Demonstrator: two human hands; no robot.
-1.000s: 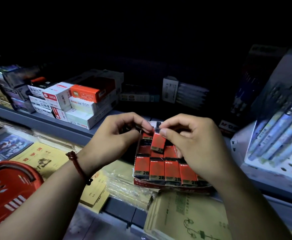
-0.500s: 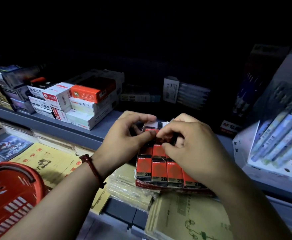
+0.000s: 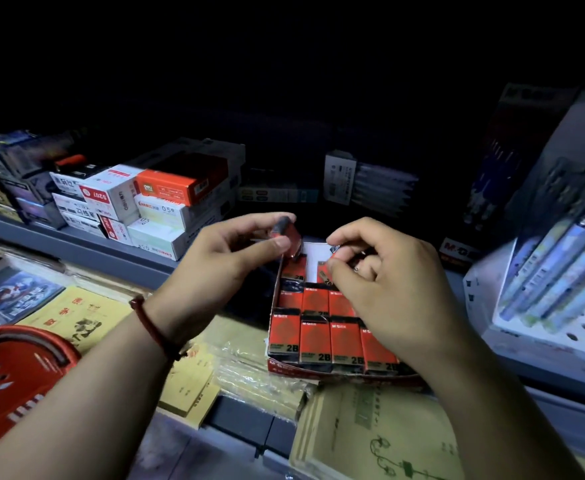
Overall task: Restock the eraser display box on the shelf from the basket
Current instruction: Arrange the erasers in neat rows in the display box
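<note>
The eraser display box (image 3: 339, 373) lies on the shelf edge, filled with rows of red and black 2B erasers (image 3: 315, 339); white bottom shows at its far end. My left hand (image 3: 221, 268) pinches one red eraser (image 3: 288, 239) between thumb and fingers just above the box's far left corner. My right hand (image 3: 384, 285) hovers over the box's right side, its thumb and fingers pinching another eraser (image 3: 326, 271) in the back row. The red basket (image 3: 10, 372) sits at the lower left.
Stacked white and orange stationery boxes (image 3: 166, 206) stand on the grey shelf left of the display box. Yellow notebooks (image 3: 76, 317) and wrapped packs lie below. A perforated white pen rack (image 3: 561, 271) stands at the right. Dark shelf space lies behind.
My two hands were pressed together over the back row; now they have drawn apart. The left hand has lifted an eraser up and left, and the box's white bottom shows.
</note>
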